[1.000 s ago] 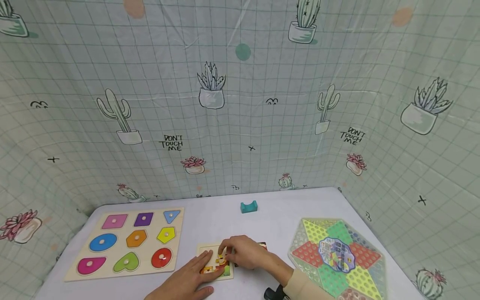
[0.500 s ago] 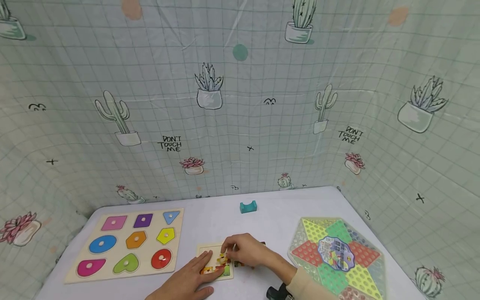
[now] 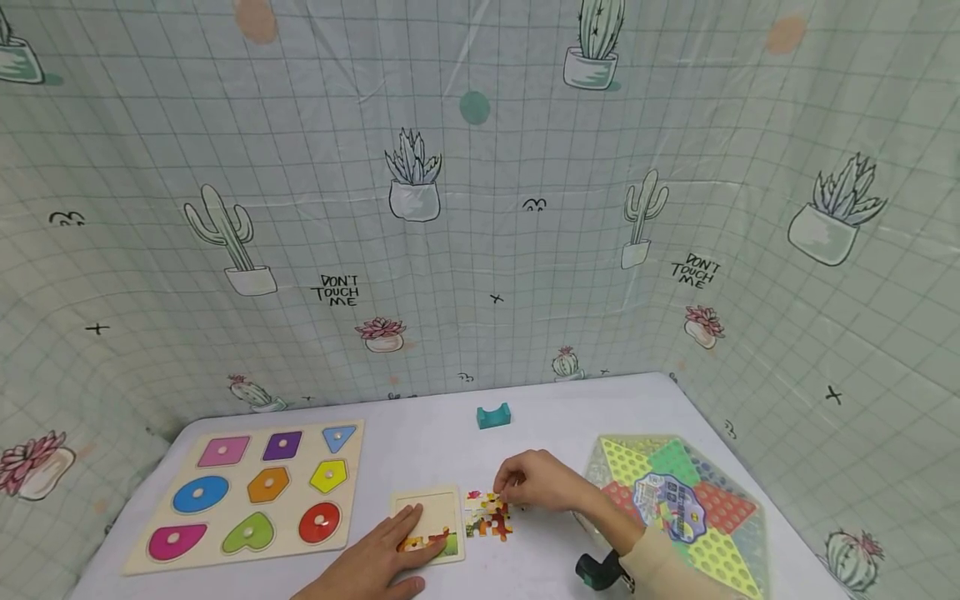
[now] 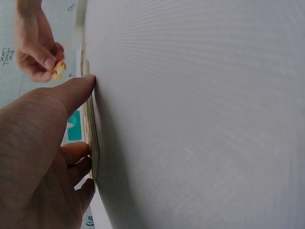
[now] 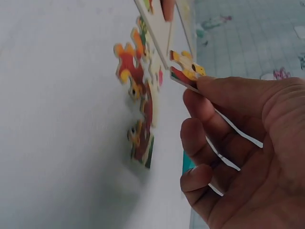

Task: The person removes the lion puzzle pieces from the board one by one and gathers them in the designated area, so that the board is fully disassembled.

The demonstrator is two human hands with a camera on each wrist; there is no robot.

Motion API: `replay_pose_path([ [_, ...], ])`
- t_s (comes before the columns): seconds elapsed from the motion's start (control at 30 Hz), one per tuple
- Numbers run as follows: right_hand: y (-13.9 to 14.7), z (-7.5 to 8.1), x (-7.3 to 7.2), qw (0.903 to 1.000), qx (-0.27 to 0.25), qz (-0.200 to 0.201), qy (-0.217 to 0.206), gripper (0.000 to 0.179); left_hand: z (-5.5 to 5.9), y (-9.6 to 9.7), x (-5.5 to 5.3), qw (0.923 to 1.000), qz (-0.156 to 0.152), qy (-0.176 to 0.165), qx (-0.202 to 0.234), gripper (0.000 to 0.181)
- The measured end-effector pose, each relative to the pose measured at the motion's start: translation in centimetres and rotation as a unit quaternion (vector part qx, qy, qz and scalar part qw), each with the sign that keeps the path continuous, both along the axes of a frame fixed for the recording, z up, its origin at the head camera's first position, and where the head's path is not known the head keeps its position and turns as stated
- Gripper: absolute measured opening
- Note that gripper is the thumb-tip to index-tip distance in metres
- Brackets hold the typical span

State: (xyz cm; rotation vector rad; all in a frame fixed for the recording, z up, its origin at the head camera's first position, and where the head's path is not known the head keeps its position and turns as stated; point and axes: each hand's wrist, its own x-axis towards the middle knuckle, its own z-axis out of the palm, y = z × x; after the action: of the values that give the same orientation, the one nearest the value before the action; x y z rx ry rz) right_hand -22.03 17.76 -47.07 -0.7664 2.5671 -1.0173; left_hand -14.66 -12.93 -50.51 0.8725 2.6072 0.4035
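Note:
My left hand [image 3: 378, 557] rests on the small wooden puzzle tray [image 3: 461, 521], fingers extended over its left and lower part; a strip of picture pieces shows along the tray's bottom. In the left wrist view, fingertips [image 4: 85, 164] touch the tray, seen edge-on. My right hand [image 3: 542, 481] pinches a yellow and red jigsaw piece [image 5: 188, 67] between thumb and forefinger, raised above the table, its other fingers curled. Right of the tray lie several loose jigsaw pieces [image 3: 491, 525], some touching one another, in red, orange and yellow.
A shape board [image 3: 247, 492] with coloured knobbed pieces lies at left. A hexagonal board [image 3: 723, 550] with a star pattern lies at right, partly behind the right forearm. A teal block [image 3: 493, 416] stands at the back. A black object [image 3: 596, 572] is by the right wrist.
My right hand has moved right and up from the tray, carrying a jigsaw piece out of it. The loose pieces it covered now show. My left hand stays on the tray.

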Motion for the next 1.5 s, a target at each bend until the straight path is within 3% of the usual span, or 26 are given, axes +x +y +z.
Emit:
replay_pose_path([
  [0.4,3.0,0.4,0.4,0.9985,0.043,0.019,-0.027,0.013,0.0,-0.2,0.1,1.0,-0.001,-0.003,0.007,0.054],
  [0.87,2.7,-0.2,0.7,0.9956,0.093,0.004,0.013,0.015,-0.1,-0.3,0.1,0.9999,-0.007,0.006,0.01,0.054],
  [1.5,2.2,-0.7,0.3,0.9944,0.104,-0.005,0.017,0.015,0.2,-0.2,0.1,1.0,0.0,0.004,0.007,0.055],
])
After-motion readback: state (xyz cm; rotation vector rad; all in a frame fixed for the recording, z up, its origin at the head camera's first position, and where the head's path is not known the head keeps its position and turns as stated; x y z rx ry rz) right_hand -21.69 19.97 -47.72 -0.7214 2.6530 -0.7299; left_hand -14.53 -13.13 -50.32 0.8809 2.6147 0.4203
